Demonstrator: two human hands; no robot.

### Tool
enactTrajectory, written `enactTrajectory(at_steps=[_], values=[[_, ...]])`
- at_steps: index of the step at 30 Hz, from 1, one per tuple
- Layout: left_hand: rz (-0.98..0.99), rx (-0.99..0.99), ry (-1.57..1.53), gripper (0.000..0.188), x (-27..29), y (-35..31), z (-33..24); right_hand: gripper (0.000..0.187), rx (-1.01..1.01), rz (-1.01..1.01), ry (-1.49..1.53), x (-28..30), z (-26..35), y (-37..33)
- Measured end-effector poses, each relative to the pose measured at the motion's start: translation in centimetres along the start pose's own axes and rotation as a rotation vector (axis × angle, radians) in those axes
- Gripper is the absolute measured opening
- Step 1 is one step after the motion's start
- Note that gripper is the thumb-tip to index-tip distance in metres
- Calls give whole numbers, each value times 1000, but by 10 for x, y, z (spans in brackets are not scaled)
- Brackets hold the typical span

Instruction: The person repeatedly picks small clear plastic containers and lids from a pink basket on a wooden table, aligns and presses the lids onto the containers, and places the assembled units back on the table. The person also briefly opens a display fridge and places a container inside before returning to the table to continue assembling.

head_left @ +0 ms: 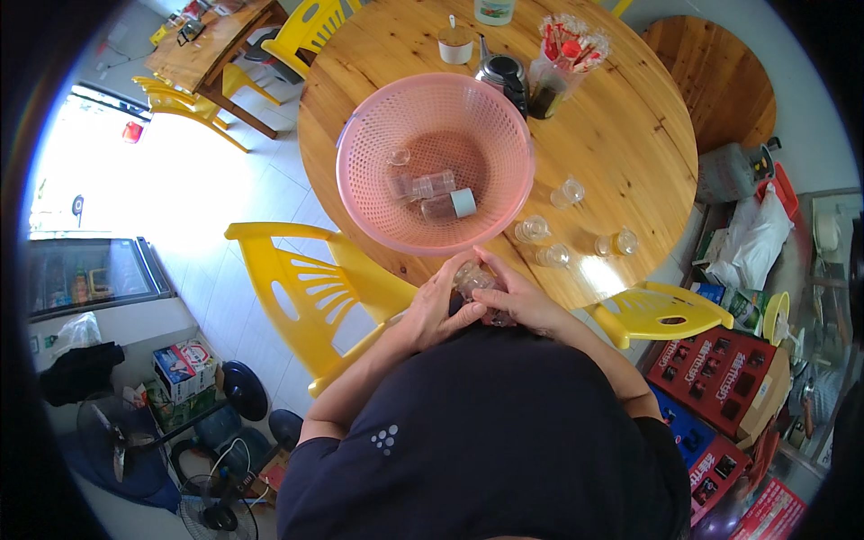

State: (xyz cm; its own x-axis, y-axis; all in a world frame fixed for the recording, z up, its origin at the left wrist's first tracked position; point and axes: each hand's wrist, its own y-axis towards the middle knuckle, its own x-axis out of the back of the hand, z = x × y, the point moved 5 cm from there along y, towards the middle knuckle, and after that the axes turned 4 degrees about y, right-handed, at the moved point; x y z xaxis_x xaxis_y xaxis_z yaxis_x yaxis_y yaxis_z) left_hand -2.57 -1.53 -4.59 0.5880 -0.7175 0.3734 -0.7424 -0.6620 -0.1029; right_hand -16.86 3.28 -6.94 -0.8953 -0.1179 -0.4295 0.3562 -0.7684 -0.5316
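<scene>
Close to my body, at the near edge of the round wooden table point(621, 144), my left hand point(432, 310) and my right hand point(529, 304) are both closed around a small clear jar point(470, 277). My fingers and thumbs cover much of it. Just beyond my hands stands a pink perforated plastic basket point(346, 180). Inside the basket lie a clear jar point(432, 185) on its side, a white-capped jar point(448, 205) and a small round clear piece point(399, 157). Several small clear glass containers, including one point(568, 193) farther back and one point(617, 242) at the right, stand beside the basket.
Behind the basket are a metal kettle point(502, 74), a container of red-and-white wrapped sticks point(567, 54) and a white cup point(455, 45). Yellow chairs point(297, 297) flank me. Red crates point(715, 373) sit at the right, fans point(216, 513) at the lower left.
</scene>
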Motion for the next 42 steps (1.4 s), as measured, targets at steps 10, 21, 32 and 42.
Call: enactTrajectory(at_steps=[10,21,32,42], values=[[-34,-6,-405,63,16,5,5,94,391,-43,-339,-8,22,5],[29,-80,-200,41,37,17,3,74,101,267,181,-8,21,2],[-128,-234,-231,41,12,15,-6,70,212,346,402,-8,-1,-3],[43,-53,-674,55,14,32,-8,72,97,346,794,2,2,9]])
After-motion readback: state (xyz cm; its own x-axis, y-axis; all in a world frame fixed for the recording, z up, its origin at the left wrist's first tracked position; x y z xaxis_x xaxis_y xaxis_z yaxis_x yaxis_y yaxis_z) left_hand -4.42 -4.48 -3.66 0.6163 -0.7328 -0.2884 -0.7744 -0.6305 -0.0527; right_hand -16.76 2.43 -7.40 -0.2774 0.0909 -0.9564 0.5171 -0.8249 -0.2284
